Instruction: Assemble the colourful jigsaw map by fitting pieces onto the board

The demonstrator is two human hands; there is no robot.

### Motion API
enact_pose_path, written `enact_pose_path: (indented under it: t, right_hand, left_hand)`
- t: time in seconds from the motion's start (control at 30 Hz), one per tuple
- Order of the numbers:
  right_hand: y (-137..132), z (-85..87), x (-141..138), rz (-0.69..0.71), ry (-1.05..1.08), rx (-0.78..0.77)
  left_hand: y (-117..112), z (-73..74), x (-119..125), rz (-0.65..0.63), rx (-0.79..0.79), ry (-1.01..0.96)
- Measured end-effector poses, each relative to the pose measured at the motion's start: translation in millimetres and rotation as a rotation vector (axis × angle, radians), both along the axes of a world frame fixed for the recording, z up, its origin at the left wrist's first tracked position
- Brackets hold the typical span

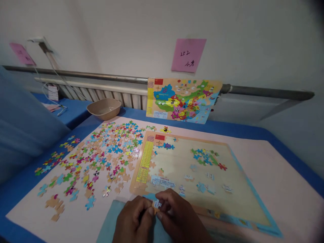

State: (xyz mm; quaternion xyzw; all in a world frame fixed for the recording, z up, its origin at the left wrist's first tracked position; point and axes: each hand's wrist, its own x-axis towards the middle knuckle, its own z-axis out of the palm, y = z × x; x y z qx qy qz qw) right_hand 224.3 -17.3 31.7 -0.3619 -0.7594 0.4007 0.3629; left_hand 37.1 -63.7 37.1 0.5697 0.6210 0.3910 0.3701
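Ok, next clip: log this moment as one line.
left hand: pinches small white-and-orange jigsaw piece | right hand: pinches it too | beside: pale wooden China-map puzzle board, partly filled

The left hand (133, 219) and the right hand (178, 214) are held close together, low in the view, with their backs turned up toward the head camera. The fingers (148, 211) of the left hand are curled inward toward the right hand. The right hand is angled in from the lower right, and its fingertips (162, 197) are pinched together. Both wrists are cut off by the lower edge of the frame.
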Motion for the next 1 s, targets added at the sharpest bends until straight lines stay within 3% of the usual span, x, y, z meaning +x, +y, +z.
enact_pose_path:
  t: [0.3, 0.57, 0.7, 0.83, 1.0]
  right_hand:
    - [-2.6, -1.5, 0.0, 0.001, -0.065, 0.066]
    - [-3.5, 8.0, 0.3, -0.008, -0.147, -0.207]
    - [-2.9, 14.5, -0.5, 0.009, -0.123, -0.228]
    - [-2.7, 15.9, -1.0, 0.025, -0.101, -0.239]
    - [0.1, 16.8, -1.5, -0.052, -0.025, -0.340]
  left_hand:
    - [-2.5, -7.2, 0.0, 0.004, 0.098, 0.069]
    - [-2.6, -7.0, -0.6, 0.008, 0.016, 0.027]
    - [-3.1, -4.8, 0.6, 0.070, 0.039, 0.040]
    - [-3.5, -1.3, -0.5, 0.014, 0.039, -0.015]
    - [-3.3, 6.6, -0.8, 0.015, -0.013, -0.031]
